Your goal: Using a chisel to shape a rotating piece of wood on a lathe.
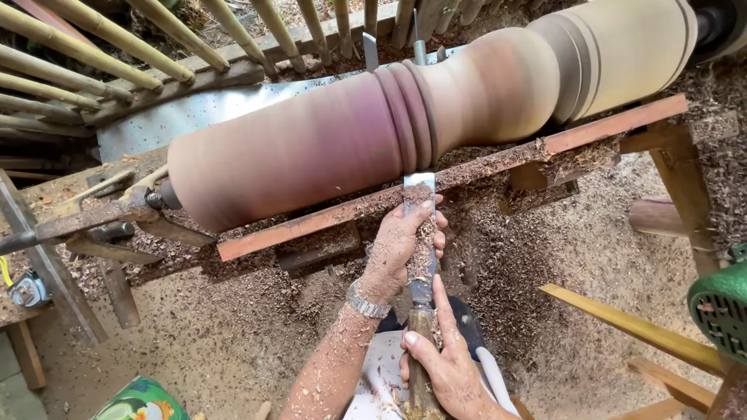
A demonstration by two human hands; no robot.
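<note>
Left hand (397,249) wrapped tight round the steel blade of the chisel (421,233), shavings caked over the knuckles, while the right hand (443,365) sits nearer, its grip closed on the wooden handle at the bottom edge. The blade lies across the long reddish tool rest (467,167) and its tip meets the turned wooden column (405,117) right at the ringed beads — the column runs from near left to far right across the lathe. Sawdust (545,257) blankets the floor, pale spindles (117,47) stacked far left, a green motor housing (720,311) at the right edge.
</note>
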